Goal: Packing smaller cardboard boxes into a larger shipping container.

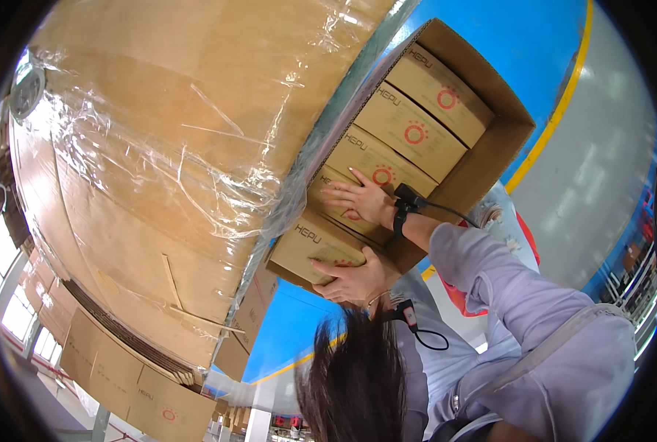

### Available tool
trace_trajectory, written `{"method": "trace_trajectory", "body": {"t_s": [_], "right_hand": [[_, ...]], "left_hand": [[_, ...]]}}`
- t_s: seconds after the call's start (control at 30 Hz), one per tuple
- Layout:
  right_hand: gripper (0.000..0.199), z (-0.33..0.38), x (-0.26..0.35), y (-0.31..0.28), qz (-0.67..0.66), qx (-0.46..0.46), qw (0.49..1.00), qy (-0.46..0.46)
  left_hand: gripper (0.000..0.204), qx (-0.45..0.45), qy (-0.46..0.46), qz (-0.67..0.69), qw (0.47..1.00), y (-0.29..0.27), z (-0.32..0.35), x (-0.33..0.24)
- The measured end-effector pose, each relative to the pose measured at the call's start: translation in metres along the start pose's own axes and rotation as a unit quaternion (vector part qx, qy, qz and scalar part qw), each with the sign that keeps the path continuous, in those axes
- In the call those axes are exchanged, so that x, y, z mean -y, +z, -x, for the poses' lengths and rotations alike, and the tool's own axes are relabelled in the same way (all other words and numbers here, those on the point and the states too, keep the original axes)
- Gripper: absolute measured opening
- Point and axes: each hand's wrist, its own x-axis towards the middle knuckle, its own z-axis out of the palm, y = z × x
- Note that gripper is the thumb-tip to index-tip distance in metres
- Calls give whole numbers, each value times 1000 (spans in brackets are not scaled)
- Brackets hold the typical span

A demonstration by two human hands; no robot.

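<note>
A large open cardboard carton (511, 125) holds a row of small brown boxes (411, 132) with red round prints. My right hand (365, 200) lies on one of them, palm down with the fingers spread. At the carton's near-left end, my left hand (354, 283) grips another small cardboard box (315, 244), thumb over its top and fingers along its side. That box sits a little higher than its neighbours and slightly askew. Dark hair covers part of my left wrist, and the underside of the gripped box is hidden.
A big stack of cardboard wrapped in clear film (174, 140) stands against the carton's left side. More brown cartons (152, 398) are at lower left. The floor is blue (556, 44) with a yellow line (556, 118). A red seat (457, 298) shows beneath me.
</note>
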Motion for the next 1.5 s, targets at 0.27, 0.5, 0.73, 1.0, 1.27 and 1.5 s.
{"method": "trace_trajectory", "body": {"t_s": [0.27, 0.5, 0.73, 1.0, 1.27, 1.5], "right_hand": [[54, 14, -12, 8, -83, -47, 995, 21], [54, 4, -3, 2, -36, -57, 998, 13], [54, 7, -6, -5, -112, -32, 993, 8], [54, 11, -1, -4, -57, -15, 998, 35], [72, 2, 32, -26, -96, -33, 993, 66], [108, -5, 44, -27, -124, 40, 979, 154]], "left_hand": [[118, 60, 41, 57, 996, 1, -2, 15], [117, 14, 30, 61, 998, 5, -6, 26], [118, 47, 33, 91, 994, 6, -6, 36], [119, 47, 64, 267, 960, 30, -11, 84], [95, 117, -3, 391, 913, 11, -4, 90], [90, 301, -153, 358, 870, -101, 15, 51]]}}
